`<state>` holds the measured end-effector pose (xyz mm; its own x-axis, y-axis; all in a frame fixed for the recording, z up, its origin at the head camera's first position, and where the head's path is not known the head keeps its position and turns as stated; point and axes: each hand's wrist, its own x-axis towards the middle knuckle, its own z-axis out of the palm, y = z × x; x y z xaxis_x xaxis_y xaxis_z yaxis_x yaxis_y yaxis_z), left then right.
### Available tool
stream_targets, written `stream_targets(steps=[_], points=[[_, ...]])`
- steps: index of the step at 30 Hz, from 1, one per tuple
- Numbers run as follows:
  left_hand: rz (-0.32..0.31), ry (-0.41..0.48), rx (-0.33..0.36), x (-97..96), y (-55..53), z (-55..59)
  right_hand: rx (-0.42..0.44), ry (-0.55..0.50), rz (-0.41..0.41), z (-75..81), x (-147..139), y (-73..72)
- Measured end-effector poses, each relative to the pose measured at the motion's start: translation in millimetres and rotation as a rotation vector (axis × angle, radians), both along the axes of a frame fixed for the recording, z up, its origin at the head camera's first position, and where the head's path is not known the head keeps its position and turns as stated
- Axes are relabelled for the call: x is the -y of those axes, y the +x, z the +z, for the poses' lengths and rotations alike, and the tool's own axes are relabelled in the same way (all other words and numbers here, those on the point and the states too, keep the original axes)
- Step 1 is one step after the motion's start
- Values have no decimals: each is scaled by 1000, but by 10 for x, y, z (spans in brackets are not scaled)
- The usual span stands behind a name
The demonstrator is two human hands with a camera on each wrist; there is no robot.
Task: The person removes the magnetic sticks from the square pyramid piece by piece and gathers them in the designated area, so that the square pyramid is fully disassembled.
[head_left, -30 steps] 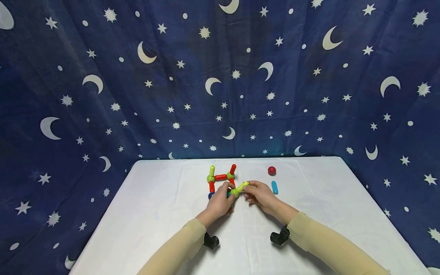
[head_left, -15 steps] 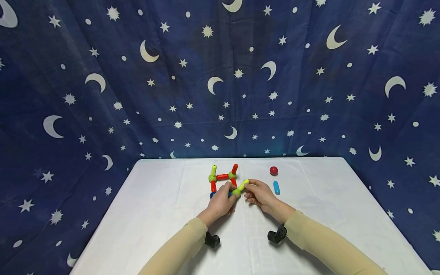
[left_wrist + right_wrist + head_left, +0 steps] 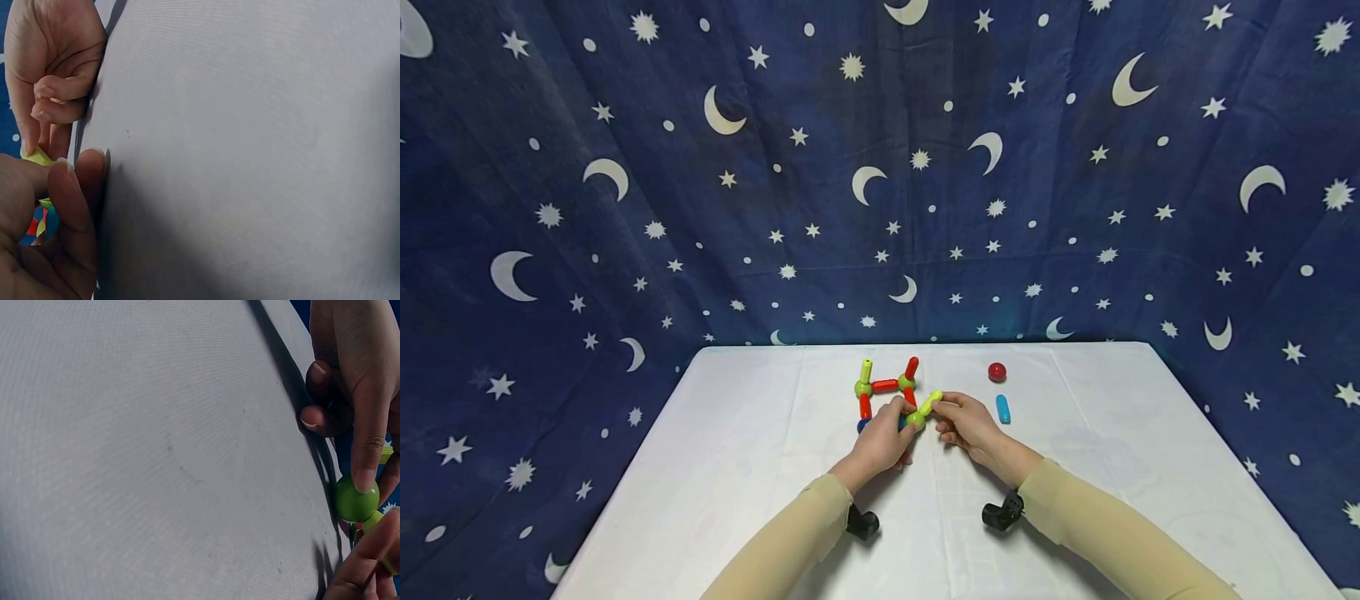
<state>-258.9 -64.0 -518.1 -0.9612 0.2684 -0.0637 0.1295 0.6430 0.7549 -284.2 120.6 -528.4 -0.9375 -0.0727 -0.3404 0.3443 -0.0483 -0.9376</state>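
Note:
A frame of rods and balls lies on the white table. My left hand grips its near right corner, with the thumb on a green ball. Out of that ball a yellow-green rod slants up and to the right. My right hand pinches the rod's upper part between thumb and fingers. Left fingers cover most of the near side, where a bit of blue shows. Farther back, red rods join two more green balls. One yellow-green rod and one red rod point up from them.
A dark red ball and a loose light blue rod lie right of the frame. Behind the table hangs a dark blue cloth with moons and stars. Each wrist wears a black camera.
The pinched yellow-green rod stands slightly steeper than a second ago. Both hands keep their hold, and the head view has shifted a little.

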Motion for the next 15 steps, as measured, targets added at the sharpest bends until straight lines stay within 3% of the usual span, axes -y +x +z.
stream_targets(steps=[15], points=[[-7,-1,16,2,5,19,27,-1,8,0,0,-9]])
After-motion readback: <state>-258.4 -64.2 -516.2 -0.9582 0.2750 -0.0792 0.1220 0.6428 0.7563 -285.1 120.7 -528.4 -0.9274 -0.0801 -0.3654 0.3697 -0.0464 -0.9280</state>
